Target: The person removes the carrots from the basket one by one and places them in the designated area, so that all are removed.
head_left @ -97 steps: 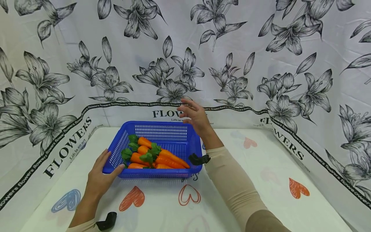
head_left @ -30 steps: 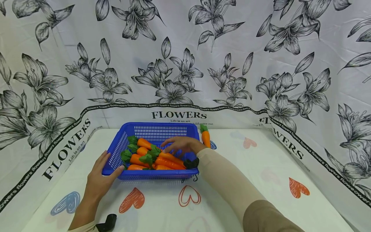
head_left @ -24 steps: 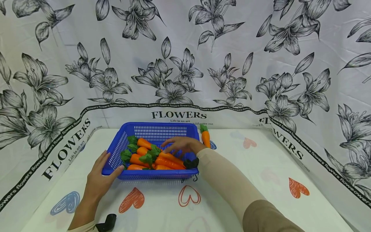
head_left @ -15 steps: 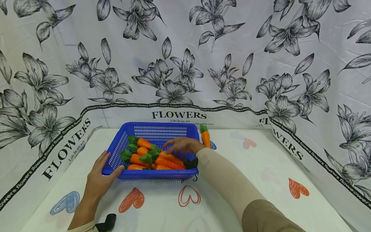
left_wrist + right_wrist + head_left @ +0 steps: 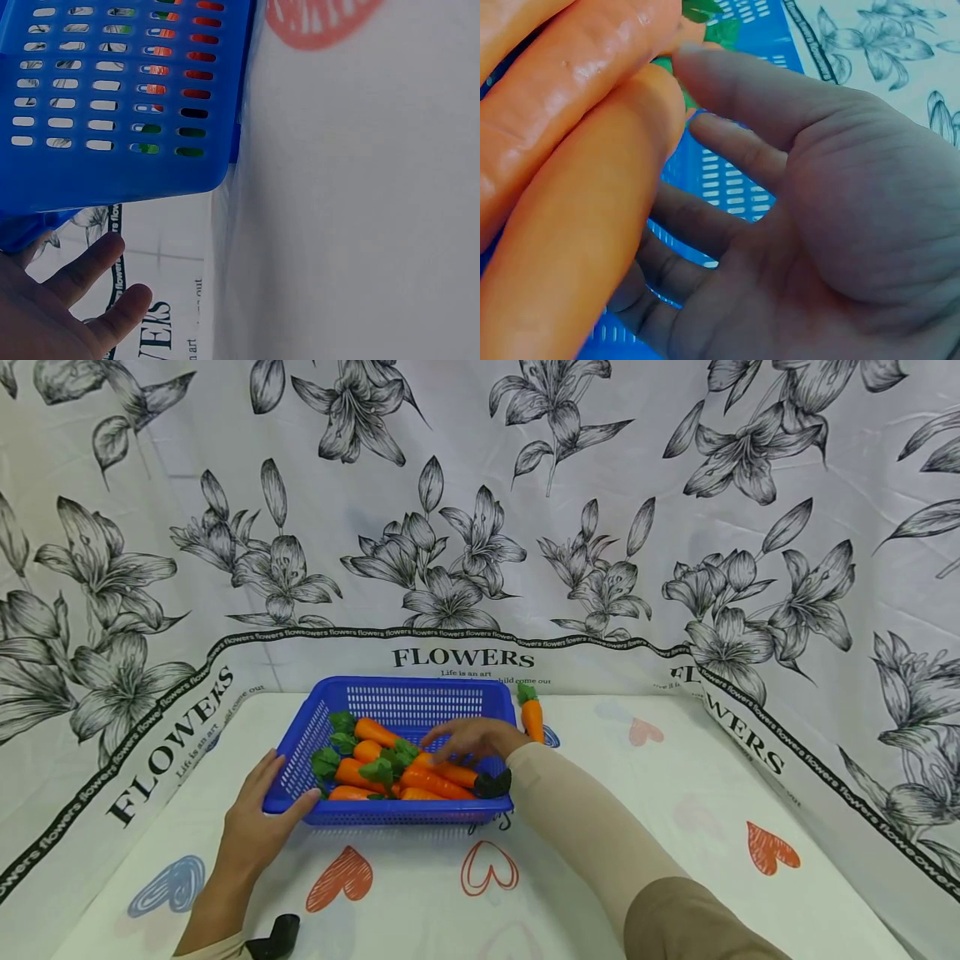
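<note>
A blue plastic basket [image 5: 412, 810] holds several orange carrots [image 5: 352, 772] with green leafy tops. My right hand [image 5: 478, 737] is inside its right half, fingers bent about the upper end of a carrot [image 5: 585, 217]. In the right wrist view the thumb lies by that carrot's top and the other fingers pass behind it. At the basket's front left corner is my left hand [image 5: 258, 818], thumb on the front rim and fingers along the left side. Two of its fingers [image 5: 86, 266] reach out straight in the left wrist view.
One more carrot [image 5: 532, 718] lies on the white tablecloth [image 5: 615, 777] just right of the basket, leaves toward the back. A flower-printed curtain [image 5: 450, 485] stands behind the table and along both sides. Printed hearts mark the cloth.
A carrot now lies outside, right of the basket; 3.2 s ago my right hand was raised over the right rim. Since then it reached among the carrots, and one shifted slightly. My left hand stayed.
</note>
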`<move>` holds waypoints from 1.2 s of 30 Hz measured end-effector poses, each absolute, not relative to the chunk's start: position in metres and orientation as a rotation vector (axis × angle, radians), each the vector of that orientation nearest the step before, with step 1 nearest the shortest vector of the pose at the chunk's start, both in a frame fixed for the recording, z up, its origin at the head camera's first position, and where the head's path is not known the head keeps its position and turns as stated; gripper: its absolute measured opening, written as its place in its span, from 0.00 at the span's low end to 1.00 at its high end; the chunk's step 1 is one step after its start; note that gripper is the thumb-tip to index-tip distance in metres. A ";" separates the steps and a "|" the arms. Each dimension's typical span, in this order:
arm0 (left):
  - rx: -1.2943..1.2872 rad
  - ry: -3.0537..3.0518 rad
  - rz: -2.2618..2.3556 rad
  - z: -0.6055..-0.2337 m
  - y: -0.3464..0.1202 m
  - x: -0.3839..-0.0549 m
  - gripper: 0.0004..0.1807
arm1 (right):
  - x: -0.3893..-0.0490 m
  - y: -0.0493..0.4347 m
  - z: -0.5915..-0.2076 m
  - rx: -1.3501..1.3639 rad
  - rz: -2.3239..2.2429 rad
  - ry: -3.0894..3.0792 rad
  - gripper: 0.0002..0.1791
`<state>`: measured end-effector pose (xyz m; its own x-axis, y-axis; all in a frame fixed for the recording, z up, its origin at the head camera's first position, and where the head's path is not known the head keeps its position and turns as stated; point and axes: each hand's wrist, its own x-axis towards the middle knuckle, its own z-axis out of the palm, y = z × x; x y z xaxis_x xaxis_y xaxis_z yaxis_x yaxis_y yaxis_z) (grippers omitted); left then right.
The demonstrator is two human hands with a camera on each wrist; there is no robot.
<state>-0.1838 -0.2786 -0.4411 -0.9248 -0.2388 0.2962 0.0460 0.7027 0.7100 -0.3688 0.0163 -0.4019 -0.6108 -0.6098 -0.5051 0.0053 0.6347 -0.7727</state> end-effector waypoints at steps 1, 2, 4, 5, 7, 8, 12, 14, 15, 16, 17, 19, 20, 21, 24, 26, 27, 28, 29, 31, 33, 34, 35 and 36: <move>0.152 -2.545 -1.076 -0.441 -0.278 -0.184 0.47 | -0.368 0.016 -0.401 -0.472 -0.972 2.052 0.25; 0.152 -2.546 -1.076 -0.441 -0.278 -0.184 0.47 | -0.368 0.016 -0.401 -0.472 -0.969 2.052 0.24; 0.153 -2.545 -1.074 -0.440 -0.279 -0.184 0.47 | -0.367 0.017 -0.400 -0.469 -0.968 2.047 0.23; 0.154 -2.546 -1.074 -0.440 -0.279 -0.184 0.47 | -0.367 0.017 -0.400 -0.466 -0.963 2.048 0.22; 0.154 -2.549 -1.074 -0.440 -0.279 -0.184 0.47 | -0.367 0.017 -0.400 -0.465 -0.954 2.059 0.22; 0.155 -2.550 -1.074 -0.441 -0.279 -0.184 0.47 | -0.367 0.017 -0.400 -0.463 -0.947 2.065 0.22; 0.159 -2.555 -1.073 -0.442 -0.279 -0.184 0.47 | -0.368 0.017 -0.400 -0.455 -0.933 2.082 0.22; 0.164 -2.557 -1.072 -0.442 -0.279 -0.184 0.47 | -0.367 0.017 -0.400 -0.449 -0.935 2.080 0.22; 0.165 -2.558 -1.071 -0.442 -0.279 -0.184 0.47 | -0.367 0.017 -0.400 -0.451 -0.939 2.080 0.22; 0.165 -2.558 -1.070 -0.441 -0.279 -0.184 0.47 | -0.367 0.017 -0.400 -0.451 -0.942 2.078 0.22; 0.164 -2.558 -1.069 -0.441 -0.279 -0.184 0.47 | -0.367 0.017 -0.400 -0.453 -0.946 2.076 0.23; 0.162 -2.557 -1.071 -0.442 -0.279 -0.184 0.48 | -0.367 0.017 -0.400 -0.461 -0.962 2.070 0.23; 0.160 -2.555 -1.071 -0.442 -0.279 -0.185 0.48 | -0.368 0.017 -0.400 -0.465 -0.970 2.068 0.23; 0.159 -2.553 -1.072 -0.442 -0.279 -0.185 0.47 | -0.368 0.017 -0.400 -0.469 -0.979 2.067 0.23; 0.153 -2.547 -1.073 -0.442 -0.279 -0.185 0.47 | -0.369 0.017 -0.399 -0.474 -1.002 2.071 0.23; 0.150 -2.544 -1.075 -0.441 -0.279 -0.186 0.47 | -0.370 0.017 -0.400 -0.472 -1.016 2.071 0.23; 0.150 -2.543 -1.076 -0.441 -0.279 -0.186 0.47 | -0.370 0.018 -0.400 -0.472 -1.024 2.069 0.23; 0.149 -2.542 -1.076 -0.441 -0.279 -0.186 0.47 | -0.370 0.018 -0.400 -0.472 -1.034 2.068 0.22; 0.150 -2.543 -1.075 -0.441 -0.278 -0.186 0.47 | -0.370 0.018 -0.400 -0.474 -1.044 2.066 0.22; 0.154 -2.546 -1.078 -0.441 -0.278 -0.186 0.47 | -0.370 0.018 -0.399 -0.478 -1.065 2.061 0.22; 0.158 -2.549 -1.082 -0.440 -0.278 -0.186 0.47 | -0.369 0.018 -0.398 -0.487 -1.086 2.056 0.22; 0.158 -2.549 -1.083 -0.440 -0.278 -0.186 0.47 | -0.369 0.019 -0.397 -0.492 -1.107 2.046 0.22; 0.158 -2.549 -1.085 -0.440 -0.278 -0.185 0.46 | -0.369 0.019 -0.397 -0.494 -1.124 2.035 0.23; 0.156 -2.549 -1.088 -0.440 -0.278 -0.185 0.46 | -0.368 0.019 -0.396 -0.494 -1.142 2.023 0.23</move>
